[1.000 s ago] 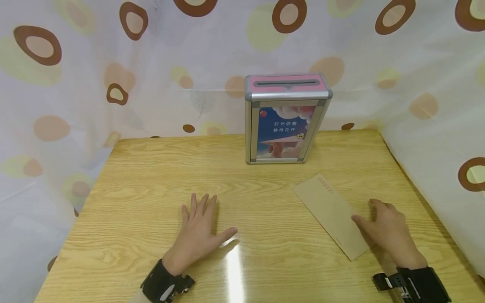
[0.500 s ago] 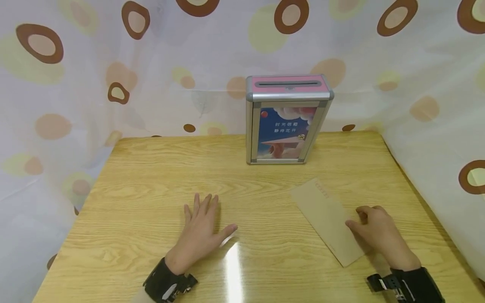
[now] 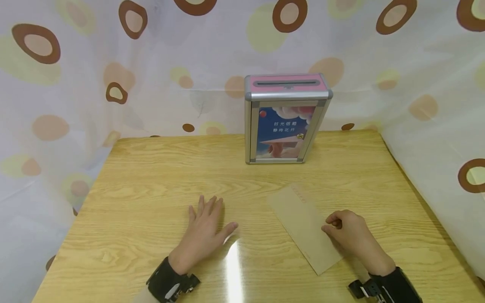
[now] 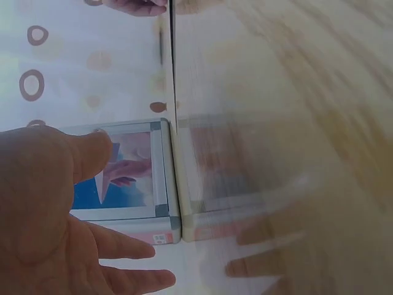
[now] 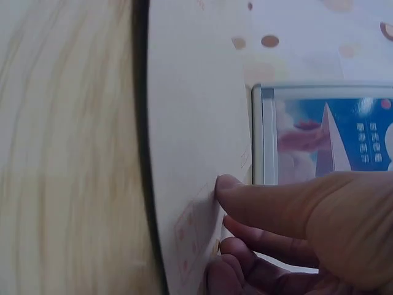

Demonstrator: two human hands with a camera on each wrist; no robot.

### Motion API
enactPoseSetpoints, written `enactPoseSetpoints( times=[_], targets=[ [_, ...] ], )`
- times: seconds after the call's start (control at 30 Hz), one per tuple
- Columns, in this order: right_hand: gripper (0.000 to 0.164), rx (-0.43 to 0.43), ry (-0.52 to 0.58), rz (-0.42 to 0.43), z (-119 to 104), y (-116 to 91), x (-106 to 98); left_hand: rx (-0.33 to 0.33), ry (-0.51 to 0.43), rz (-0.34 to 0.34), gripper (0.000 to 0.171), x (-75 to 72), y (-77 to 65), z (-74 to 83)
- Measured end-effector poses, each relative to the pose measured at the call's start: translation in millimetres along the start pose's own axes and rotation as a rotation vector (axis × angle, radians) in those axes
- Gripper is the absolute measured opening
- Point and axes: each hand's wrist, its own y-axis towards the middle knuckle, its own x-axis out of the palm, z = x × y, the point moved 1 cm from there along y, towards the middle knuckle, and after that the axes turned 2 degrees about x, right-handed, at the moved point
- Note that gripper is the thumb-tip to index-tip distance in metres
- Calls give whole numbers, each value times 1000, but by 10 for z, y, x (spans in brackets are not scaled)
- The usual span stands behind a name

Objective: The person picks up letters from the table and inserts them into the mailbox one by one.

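Observation:
A brown paper envelope (image 3: pixel 303 229) with red printed boxes lies slanted over the right half of the table. My right hand (image 3: pixel 354 235) pinches its right long edge, thumb on top and curled fingers at the edge, as the right wrist view (image 5: pixel 270 215) confirms. To the left, my left hand (image 3: pixel 204 231) is spread over the tabletop with nothing in it; its fingers (image 4: pixel 135 279) show apart from their reflection in the left wrist view. Behind both hands stands an upright letter box (image 3: pixel 286 122) with a silver frame, a pink top and a slot (image 3: pixel 286 83).
The wooden table (image 3: pixel 159 168) has a glossy surface with a bright light reflection near the front. A patterned curtain (image 3: pixel 170 50) hangs behind it and along the sides. The letter box stands near the back edge.
My right hand has closed its fingers on the envelope's edge and slid it left and slightly towards me. My left hand has shifted very slightly right.

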Motion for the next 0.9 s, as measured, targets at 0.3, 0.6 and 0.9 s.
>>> enactPoseSetpoints(
  times=[0.3, 0.6, 0.9],
  targets=[
    [15, -53, 44, -52, -270, -42, 206, -3, 20, -36, 81, 21, 52, 78],
    [13, -111, 71, -62, -478, -140, 373, -9, 69, -29, 70, 76, 46, 129],
    [13, -95, 59, -53, -560, -155, 424, 8, 109, -23, 69, 107, 26, 162]
  ],
)
